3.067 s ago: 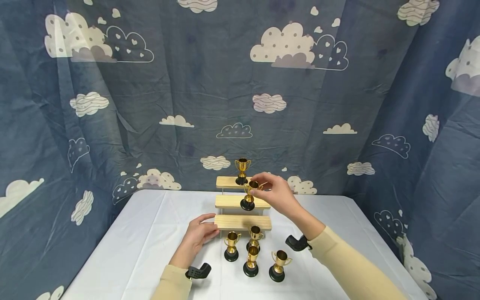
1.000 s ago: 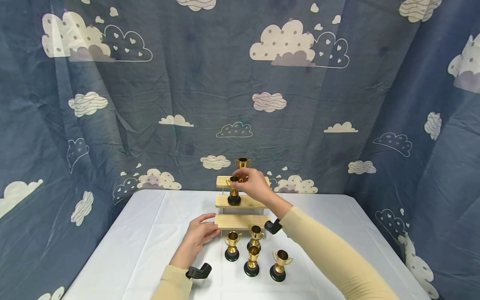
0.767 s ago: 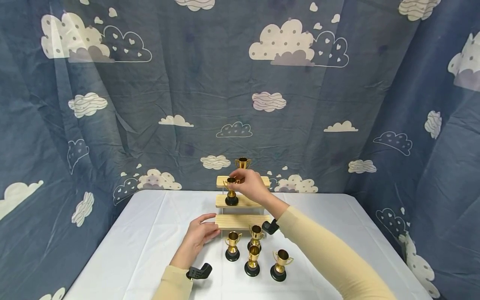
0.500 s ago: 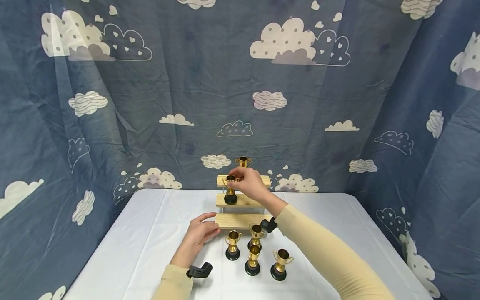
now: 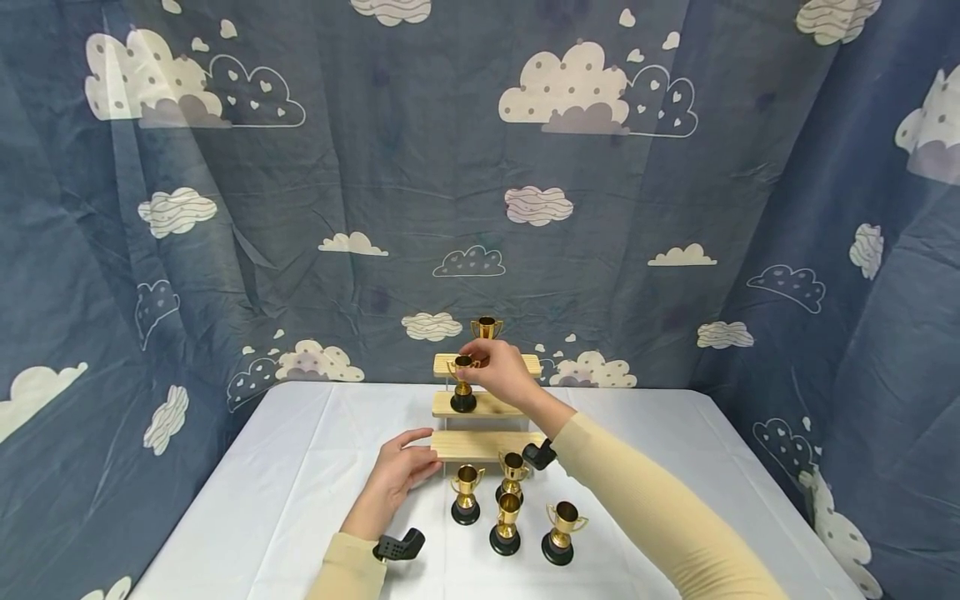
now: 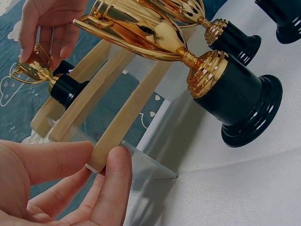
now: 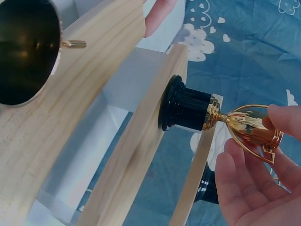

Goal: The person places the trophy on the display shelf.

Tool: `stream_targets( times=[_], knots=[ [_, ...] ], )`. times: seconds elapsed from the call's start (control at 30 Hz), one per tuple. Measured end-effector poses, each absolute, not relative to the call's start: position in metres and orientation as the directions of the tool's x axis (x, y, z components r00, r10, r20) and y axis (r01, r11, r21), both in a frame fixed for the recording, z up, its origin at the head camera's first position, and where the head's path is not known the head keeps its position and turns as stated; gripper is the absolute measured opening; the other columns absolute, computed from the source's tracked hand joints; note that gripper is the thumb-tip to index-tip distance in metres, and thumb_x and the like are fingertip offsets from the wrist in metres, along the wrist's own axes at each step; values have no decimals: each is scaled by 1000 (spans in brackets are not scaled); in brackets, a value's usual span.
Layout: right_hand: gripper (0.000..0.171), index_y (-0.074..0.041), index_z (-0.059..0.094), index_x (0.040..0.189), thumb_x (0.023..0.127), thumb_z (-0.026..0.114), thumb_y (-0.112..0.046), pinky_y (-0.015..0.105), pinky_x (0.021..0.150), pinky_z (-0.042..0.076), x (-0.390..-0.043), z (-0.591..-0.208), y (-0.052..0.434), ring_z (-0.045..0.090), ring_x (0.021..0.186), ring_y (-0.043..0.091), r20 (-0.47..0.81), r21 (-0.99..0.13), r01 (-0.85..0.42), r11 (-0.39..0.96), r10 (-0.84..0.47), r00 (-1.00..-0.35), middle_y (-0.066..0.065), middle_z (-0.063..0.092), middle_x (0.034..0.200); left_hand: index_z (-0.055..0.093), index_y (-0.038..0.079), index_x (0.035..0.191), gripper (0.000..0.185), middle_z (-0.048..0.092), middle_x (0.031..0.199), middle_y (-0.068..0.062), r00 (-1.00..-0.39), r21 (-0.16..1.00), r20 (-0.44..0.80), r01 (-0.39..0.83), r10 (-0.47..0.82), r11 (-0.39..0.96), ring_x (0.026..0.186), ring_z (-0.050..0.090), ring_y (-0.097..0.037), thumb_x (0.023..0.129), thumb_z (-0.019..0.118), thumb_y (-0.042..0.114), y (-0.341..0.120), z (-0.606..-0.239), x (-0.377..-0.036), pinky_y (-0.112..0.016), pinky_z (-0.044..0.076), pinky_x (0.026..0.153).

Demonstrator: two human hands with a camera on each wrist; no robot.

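A gold trophy cup (image 5: 463,403) with a black base stands upright near the left end of the middle wooden shelf (image 5: 495,406). My right hand (image 5: 501,372) pinches its cup part between thumb and fingers; in the right wrist view, the trophy's base (image 7: 188,109) sits flat against the board. My left hand (image 5: 396,473) holds the left end of the lowest shelf (image 5: 487,447), thumb and fingers on either side of the board (image 6: 124,115) in the left wrist view. Behind my right hand, another trophy (image 5: 487,327) stands on the top shelf (image 5: 447,364), its lower part hidden.
Several more trophies stand on the white tabletop before the shelves: one at left (image 5: 466,496), one close to the lowest shelf (image 5: 512,479), one in front (image 5: 506,525) and one at right (image 5: 560,533). A blue cloud-patterned curtain (image 5: 420,167) surrounds the table.
My right hand has carried the trophy leftward from the right part of the middle shelf to its left end, where it has stayed lately. My left hand keeps its hold on the lowest shelf.
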State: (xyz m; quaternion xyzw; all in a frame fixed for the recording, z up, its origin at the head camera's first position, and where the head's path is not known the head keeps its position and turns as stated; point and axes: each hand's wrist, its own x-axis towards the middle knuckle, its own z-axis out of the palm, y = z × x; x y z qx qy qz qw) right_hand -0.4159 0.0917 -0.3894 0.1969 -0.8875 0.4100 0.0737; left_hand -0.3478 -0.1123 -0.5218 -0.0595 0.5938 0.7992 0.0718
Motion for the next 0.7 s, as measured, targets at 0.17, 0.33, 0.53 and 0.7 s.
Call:
stream_targets(
  times=[0.17,0.33,0.53,0.7],
  knots=[
    [31,-20,72,116,88,80,-28,35,72,56,-416,-392,94,62,85,14,286,-699,-405,590,-288,-914,-3,68,105,51,-7,140,59,66,100,-18,-980,941,-192,-197,44,-275,82,70,-21,84,66,-13,-113,-521,-347,-39,61,88],
    [31,-22,72,116,87,80,-29,34,73,56,-416,-395,95,62,87,14,282,-699,-400,593,-284,-916,-5,68,105,52,-7,139,57,66,99,-19,-980,941,-195,-197,38,-275,80,71,-22,84,67,-14,-112,-522,-347,-39,61,86],
    [31,-22,71,116,87,81,-28,35,73,56,-415,-395,94,62,88,14,289,-703,-402,586,-281,-915,-5,69,106,52,-7,139,59,65,100,-19,-981,943,-189,-191,35,-273,81,70,-22,83,67,-14,-112,-524,-348,-37,62,84],
    [31,-22,71,116,87,81,-27,35,75,56,-416,-397,94,63,88,14,298,-705,-406,582,-276,-914,-4,69,108,51,-8,139,59,66,100,-20,-983,944,-181,-185,38,-273,82,71,-22,83,67,-13,-112,-525,-348,-36,62,84]
  ],
)
